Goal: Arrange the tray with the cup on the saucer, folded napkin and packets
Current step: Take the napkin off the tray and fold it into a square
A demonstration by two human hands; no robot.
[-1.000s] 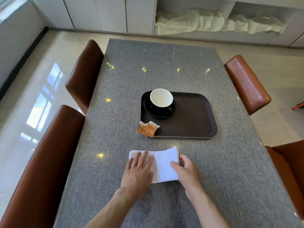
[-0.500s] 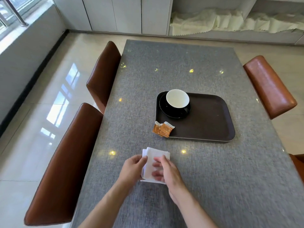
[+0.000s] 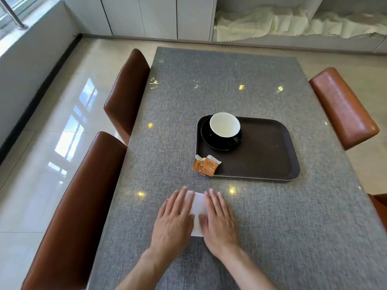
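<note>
A dark brown tray lies on the grey table. In its far left corner a black cup with a white inside stands on a black saucer. Two or three orange packets rest over the tray's near left corner, partly on the table. In front of the tray lies a folded white napkin. My left hand and my right hand press flat on it, fingers stretched out, side by side. Most of the napkin is hidden under the palms.
The grey table has two brown leather chairs on its left side and another brown chair on the right. White cabinets and a shelf with pale cloth stand beyond the far end.
The napkin went from a wide strip to a smaller folded square. Both hands moved from pinching its edges to lying flat on top of it. The view shifted.
</note>
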